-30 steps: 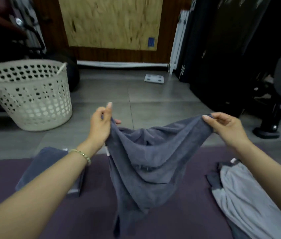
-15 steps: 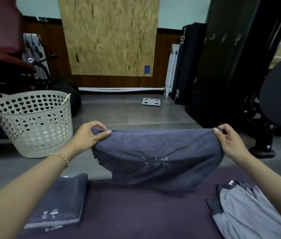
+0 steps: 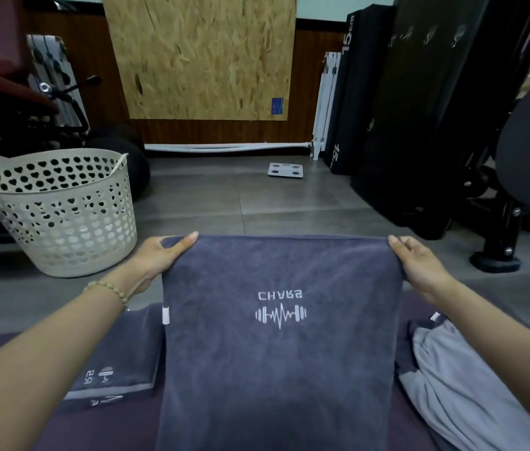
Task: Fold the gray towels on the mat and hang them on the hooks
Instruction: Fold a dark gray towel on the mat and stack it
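At the frame's centre, the left hand (image 3: 159,258) and right hand (image 3: 419,265) pinch the dark gray towel's (image 3: 276,353) top corners, stretching it flat for folding.

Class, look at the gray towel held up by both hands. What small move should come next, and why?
Probably bring the left hand across to the right hand, folding the towel in half: it hangs spread flat, pinched at both top corners.
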Motion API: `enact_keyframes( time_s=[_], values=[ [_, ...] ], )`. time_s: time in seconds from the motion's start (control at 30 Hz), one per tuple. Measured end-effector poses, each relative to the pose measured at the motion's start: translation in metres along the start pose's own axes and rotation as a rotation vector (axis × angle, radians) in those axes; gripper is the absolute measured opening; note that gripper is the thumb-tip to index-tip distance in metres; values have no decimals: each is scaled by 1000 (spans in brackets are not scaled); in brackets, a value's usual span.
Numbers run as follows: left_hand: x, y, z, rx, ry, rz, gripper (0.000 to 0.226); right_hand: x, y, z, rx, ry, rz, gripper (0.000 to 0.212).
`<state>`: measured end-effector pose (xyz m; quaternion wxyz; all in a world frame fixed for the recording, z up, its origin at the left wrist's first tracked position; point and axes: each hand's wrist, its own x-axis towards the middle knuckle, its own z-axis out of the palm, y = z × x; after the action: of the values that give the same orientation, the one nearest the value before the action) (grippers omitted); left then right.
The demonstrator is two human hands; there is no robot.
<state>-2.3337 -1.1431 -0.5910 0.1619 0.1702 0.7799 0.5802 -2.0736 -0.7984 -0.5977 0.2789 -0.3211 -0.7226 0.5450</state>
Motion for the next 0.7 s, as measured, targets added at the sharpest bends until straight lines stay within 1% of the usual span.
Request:
enact_keyframes(
  time_s=[0.07, 0.13, 0.2, 0.3, 0.4, 0.5, 0.6, 0.63, 0.7],
  values=[
    [5, 5, 7, -84, 110, 2, 39, 7, -7, 6, 30, 73, -35, 25],
    [12, 20, 10, -172, 168, 43, 31, 15, -23, 6, 97, 116, -84, 23],
    [18, 37, 9, -255, 189, 72, 30, 22, -41, 3, 139, 120, -131, 23],
    [24, 46, 7, -298, 179, 150, 27, 23, -53, -2, 164, 95, -154, 22],
    [18, 35, 9, -247, 123, 222, 25, 15, -42, 0, 156, 117, -144, 21],
    [7, 5, 13, -106, 28, 217, 28, 0, -9, 4, 121, 144, -92, 23],
    [-13, -46, 23, 20, -81, 130, 26, -27, 51, 11, -10, 138, 14, 28],
    [-22, -68, 28, 39, -130, 73, 27, -38, 76, 14, -44, 105, 68, 28],
    [-41, -117, 37, 115, -247, -46, 29, -66, 129, 18, -98, -15, 232, 27]
  ],
)
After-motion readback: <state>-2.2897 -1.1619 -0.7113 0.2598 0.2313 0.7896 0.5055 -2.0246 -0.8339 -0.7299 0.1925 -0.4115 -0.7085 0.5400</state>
